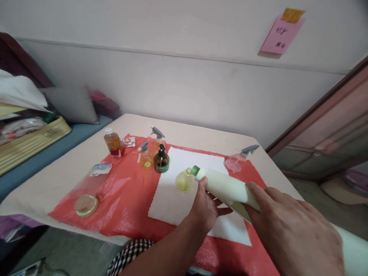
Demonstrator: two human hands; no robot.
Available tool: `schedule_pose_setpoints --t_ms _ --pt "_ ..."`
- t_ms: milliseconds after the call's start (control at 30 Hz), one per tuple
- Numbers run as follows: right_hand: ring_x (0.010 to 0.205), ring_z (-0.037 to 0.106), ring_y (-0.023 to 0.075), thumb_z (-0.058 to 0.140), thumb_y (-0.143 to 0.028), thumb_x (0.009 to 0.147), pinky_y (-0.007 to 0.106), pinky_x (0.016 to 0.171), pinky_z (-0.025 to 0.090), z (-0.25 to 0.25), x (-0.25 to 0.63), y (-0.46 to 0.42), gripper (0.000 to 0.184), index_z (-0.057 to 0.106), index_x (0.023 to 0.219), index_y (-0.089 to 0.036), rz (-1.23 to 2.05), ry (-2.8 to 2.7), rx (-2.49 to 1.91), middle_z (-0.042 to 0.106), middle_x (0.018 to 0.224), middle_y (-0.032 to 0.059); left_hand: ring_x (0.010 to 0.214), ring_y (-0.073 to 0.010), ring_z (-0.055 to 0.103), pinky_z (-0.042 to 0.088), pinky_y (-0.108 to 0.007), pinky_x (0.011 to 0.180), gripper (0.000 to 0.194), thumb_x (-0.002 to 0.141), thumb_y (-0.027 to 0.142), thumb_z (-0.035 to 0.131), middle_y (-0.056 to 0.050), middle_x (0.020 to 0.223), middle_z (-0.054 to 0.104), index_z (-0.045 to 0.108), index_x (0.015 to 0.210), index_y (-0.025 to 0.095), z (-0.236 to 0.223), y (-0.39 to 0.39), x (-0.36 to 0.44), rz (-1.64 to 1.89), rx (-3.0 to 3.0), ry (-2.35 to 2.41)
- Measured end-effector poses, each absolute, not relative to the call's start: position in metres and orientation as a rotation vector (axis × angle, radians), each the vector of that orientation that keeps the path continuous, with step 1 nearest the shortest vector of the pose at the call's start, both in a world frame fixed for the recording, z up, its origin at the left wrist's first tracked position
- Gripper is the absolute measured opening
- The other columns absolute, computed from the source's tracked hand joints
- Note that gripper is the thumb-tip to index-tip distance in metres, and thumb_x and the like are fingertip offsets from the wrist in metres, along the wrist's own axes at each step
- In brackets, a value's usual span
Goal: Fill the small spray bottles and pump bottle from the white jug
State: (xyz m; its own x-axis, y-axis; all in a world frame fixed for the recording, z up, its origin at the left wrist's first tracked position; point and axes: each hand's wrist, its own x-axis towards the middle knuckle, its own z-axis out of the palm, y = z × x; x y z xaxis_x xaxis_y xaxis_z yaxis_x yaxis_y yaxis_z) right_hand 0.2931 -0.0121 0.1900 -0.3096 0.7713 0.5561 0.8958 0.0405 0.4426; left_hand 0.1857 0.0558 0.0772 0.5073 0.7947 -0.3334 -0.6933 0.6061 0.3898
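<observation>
- left hand [206, 205] + right hand [290, 224], fingers clamped on the long pale bottle [225, 184]
- green cap [195, 170] just beside yellow bottle [183, 183]
- decent gap to pump bottle [161, 164] by white sheet's [169, 209] edge

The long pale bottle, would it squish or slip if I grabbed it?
The long pale bottle probably won't squish much: its sides look straight with the right hand gripping it. It may slip, since it looks smooth. Stood up, it could tip, being long and narrow.
</observation>
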Motion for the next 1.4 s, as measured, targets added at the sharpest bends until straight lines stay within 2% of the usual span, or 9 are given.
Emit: schedule_pose_setpoints --t_ms 133,267,433,667,833,1400 --pt "0.058 0.053 0.0228 0.03 -0.026 0.098 0.035 0.061 0.035 0.192 0.291 -0.012 0.033 0.062 0.09 -0.021 -1.135 -2.131 -1.736 0.054 0.063 0.0034 0.105 -0.03 0.059 0.051 -0.047 0.086 0.066 0.084 0.069 0.048 -0.014 0.129 0.06 0.059 0.128 0.021 0.076 0.055 0.186 0.918 0.206 0.489" --pt "0.058 0.054 0.0222 0.036 -0.027 0.097 0.035 0.063 0.035 0.192 0.289 -0.012 0.027 0.062 0.089 -0.022 -1.154 -2.135 -1.724 0.055 0.063 0.0025 0.105 -0.0298 0.058 0.051 -0.045 0.084 0.069 0.086 0.07 0.045 -0.015 0.128 0.059 0.06 0.129 0.019 0.075 0.054 0.186 0.927 0.205 0.46" --pt "0.063 0.058 0.0239 0.043 -0.024 0.095 0.036 0.067 0.037 0.192 0.287 -0.012 0.021 0.063 0.097 -0.02 -1.146 -2.171 -1.757 0.059 0.066 0.0031 0.101 -0.0286 0.059 0.053 -0.044 0.083 0.07 0.087 0.071 0.045 -0.015 0.124 0.061 0.061 0.129 0.017 0.076 0.054 0.185 0.939 0.19 0.447" --pt "0.068 0.06 0.0261 0.043 -0.016 0.09 0.039 0.071 0.038 0.193 0.281 -0.013 0.026 0.064 0.105 -0.018 -1.097 -2.164 -1.783 0.061 0.071 0.0048 0.099 -0.0277 0.059 0.053 -0.043 0.082 0.068 0.087 0.07 0.046 -0.015 0.121 0.06 0.063 0.126 0.016 0.078 0.053 0.186 0.939 0.151 0.421" --pt "0.07 0.059 0.0254 0.04 -0.017 0.092 0.041 0.077 0.04 0.195 0.278 -0.014 0.029 0.064 0.109 -0.016 -1.073 -2.144 -1.783 0.061 0.074 0.0055 0.1 -0.0285 0.059 0.054 -0.044 0.081 0.067 0.088 0.069 0.045 -0.015 0.118 0.059 0.062 0.125 0.015 0.078 0.053 0.186 0.937 0.128 0.408" --pt "0.065 0.058 0.0247 0.036 -0.022 0.096 0.04 0.072 0.038 0.194 0.282 -0.014 0.032 0.065 0.107 -0.017 -1.071 -2.153 -1.77 0.059 0.07 0.0044 0.096 -0.0289 0.058 0.052 -0.047 0.085 0.068 0.087 0.069 0.045 -0.014 0.111 0.061 0.062 0.125 0.015 0.079 0.053 0.186 0.925 0.139 0.434"
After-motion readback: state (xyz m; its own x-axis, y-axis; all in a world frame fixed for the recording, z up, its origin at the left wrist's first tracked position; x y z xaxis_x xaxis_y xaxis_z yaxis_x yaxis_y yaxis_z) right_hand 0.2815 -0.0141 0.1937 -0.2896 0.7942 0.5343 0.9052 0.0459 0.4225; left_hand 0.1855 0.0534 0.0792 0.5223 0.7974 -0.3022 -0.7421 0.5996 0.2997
